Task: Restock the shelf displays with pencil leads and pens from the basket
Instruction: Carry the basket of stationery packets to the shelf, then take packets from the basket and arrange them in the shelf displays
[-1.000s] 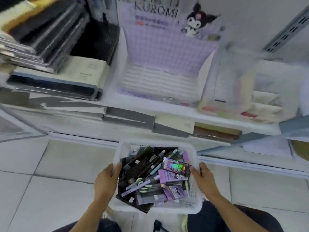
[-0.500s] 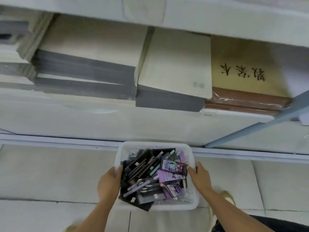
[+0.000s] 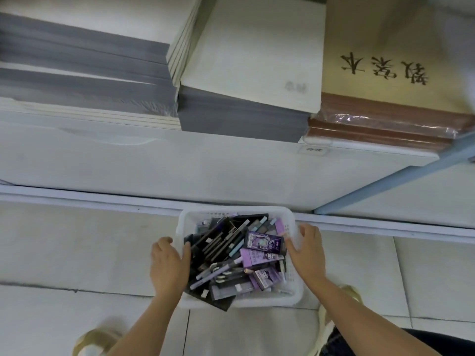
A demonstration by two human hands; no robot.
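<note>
The left hand (image 3: 168, 268) and right hand (image 3: 307, 253) curl their grip over the white basket's (image 3: 231, 211) side rims. Its far edge is near the shelf base (image 3: 180, 163); floor tiles (image 3: 77, 247) spread to its left.

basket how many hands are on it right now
2. The left hand holds the left rim of the white basket, thumb inside. The right hand holds the right rim. No other hand shows.
</note>
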